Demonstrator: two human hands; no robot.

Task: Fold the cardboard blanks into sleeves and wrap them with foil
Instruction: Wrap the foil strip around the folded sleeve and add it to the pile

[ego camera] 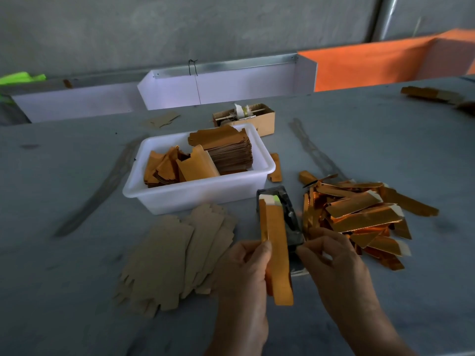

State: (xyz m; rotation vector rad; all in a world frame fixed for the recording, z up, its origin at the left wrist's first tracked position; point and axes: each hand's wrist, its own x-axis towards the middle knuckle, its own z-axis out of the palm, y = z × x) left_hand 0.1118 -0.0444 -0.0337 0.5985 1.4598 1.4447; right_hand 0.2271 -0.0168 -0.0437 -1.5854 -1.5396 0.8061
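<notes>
Sleeve (279, 255) pinched in left hand (246, 273) grip; right hand (331, 255), fingers curled empty, should press foil flat along the crease

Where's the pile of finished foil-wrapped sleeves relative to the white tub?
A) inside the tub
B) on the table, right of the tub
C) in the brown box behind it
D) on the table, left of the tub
B: the foil-wrapped sleeves lie heaped on the table, right of the white tub.
</notes>
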